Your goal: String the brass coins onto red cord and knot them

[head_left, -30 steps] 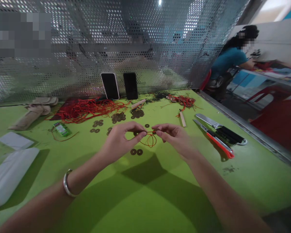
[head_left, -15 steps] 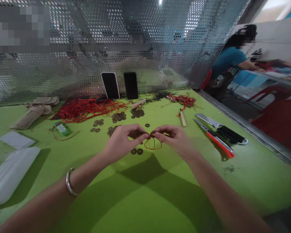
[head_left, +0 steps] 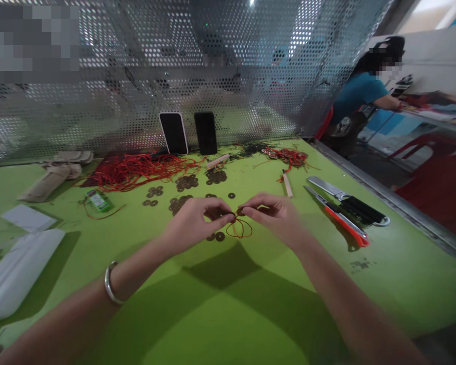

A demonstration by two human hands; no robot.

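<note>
Over the green table [head_left: 213, 324], before a perforated screen [head_left: 117, 116], my left hand [head_left: 192, 223] and right hand [head_left: 277, 218] pinch red cord [head_left: 239, 236].

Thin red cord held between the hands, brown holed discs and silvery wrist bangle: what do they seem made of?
Thin red cord: probably textile or plastic fibre, smooth; it bows into loops. Brown holed discs: possibly metal, matte and coin-like, though their small size leaves that open. Silvery wrist bangle: likely polished metal, with bright highlights.
</note>
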